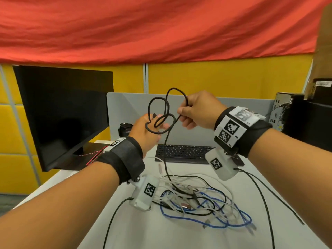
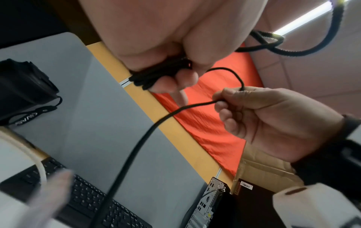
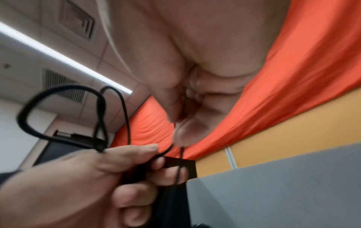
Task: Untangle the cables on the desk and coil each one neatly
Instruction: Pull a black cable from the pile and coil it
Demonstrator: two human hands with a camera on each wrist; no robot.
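Black braided cable (image 1: 168, 112). Tangle on the desk (image 1: 136, 229), which is pale grey: blue cable (image 1: 188, 217), white cables (image 1: 181, 180), black cables (image 1: 212, 212). Black keyboard (image 1: 181, 151). Black monitor (image 1: 62, 112). Yellow partition (image 1: 224, 76). Red-orange cloth (image 1: 161, 26). Black wrist straps (image 1: 124, 159) carrying black-and-white square-patterned tags (image 1: 231, 127).

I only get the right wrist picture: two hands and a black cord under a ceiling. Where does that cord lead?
Observer: From the right hand the black cable drops into a tangle on the desk.
Visitor: A tangle of what?
Observer: White, blue and black cables, heaped in front of a keyboard.
Visitor: Anything else there that I can't see?
Observer: A computer tower stands at the far right.
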